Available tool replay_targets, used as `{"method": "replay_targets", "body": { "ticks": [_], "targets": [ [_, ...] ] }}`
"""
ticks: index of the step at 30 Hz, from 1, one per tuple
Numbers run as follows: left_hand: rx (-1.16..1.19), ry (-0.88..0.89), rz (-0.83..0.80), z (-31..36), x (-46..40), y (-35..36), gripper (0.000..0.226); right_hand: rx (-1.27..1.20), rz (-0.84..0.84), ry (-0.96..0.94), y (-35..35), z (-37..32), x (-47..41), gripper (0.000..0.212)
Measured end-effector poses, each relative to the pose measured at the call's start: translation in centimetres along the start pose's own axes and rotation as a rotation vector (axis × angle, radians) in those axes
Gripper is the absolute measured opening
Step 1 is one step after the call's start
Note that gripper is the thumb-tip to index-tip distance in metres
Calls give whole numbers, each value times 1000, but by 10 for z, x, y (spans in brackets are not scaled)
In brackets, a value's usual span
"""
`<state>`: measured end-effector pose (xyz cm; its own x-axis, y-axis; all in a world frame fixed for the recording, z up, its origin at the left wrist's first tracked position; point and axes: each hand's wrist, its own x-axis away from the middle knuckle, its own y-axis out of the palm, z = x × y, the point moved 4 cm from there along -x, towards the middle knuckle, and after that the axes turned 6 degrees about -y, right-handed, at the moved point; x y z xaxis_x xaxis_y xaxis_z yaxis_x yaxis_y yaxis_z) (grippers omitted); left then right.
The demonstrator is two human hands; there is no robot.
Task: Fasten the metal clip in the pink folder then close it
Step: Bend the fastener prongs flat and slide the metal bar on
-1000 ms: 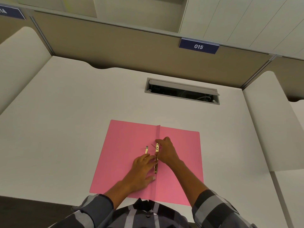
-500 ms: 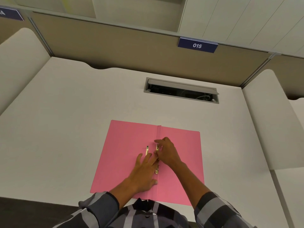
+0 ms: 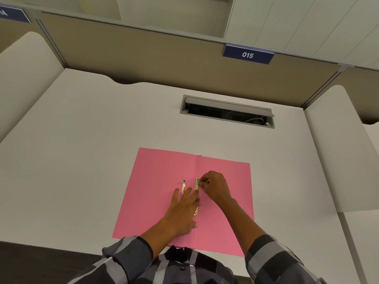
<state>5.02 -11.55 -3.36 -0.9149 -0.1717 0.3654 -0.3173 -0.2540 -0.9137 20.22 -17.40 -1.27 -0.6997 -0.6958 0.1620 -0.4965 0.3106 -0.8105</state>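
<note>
The pink folder (image 3: 160, 181) lies open and flat on the white desk near its front edge. A gold metal clip bar (image 3: 197, 184) runs along the folder's centre crease. A loose gold prong strip (image 3: 183, 187) lies just left of it on the left leaf. My left hand (image 3: 183, 212) rests flat with fingers spread, pressing on the lower part of the clip and the strip. My right hand (image 3: 215, 186) pinches the upper end of the clip bar with thumb and fingertips. The clip's middle is hidden under my left fingers.
A grey cable hatch (image 3: 227, 111) is set in the white desk (image 3: 92, 140) behind the folder, its lid open. Beige partition panels stand at left (image 3: 24, 74) and right (image 3: 336, 144). A blue tag reading 015 (image 3: 247, 55) hangs on the back wall.
My left hand has spread its fingers and slid slightly up over the clip. My right hand's fingertips have shifted to the top end of the clip bar.
</note>
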Motion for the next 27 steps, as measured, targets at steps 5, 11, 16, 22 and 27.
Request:
{"method": "replay_targets", "body": {
  "ticks": [5,11,16,22,27],
  "targets": [
    [5,0,5,0,1,-1,77,17,-20,6,-2,-3,-8,12],
    [1,-1,3,-1,1,-1,73,78,-74,-5,-1,-8,-18,11],
    [-4,0,-6,-1,1,-1,72,151,-145,-64,0,-13,-25,14],
    [-11,4,-5,0,2,-4,72,299,-293,-267,0,-25,-35,22],
    [-13,13,-17,-1,3,-5,72,356,-408,-379,-5,-32,-44,22]
  ]
}}
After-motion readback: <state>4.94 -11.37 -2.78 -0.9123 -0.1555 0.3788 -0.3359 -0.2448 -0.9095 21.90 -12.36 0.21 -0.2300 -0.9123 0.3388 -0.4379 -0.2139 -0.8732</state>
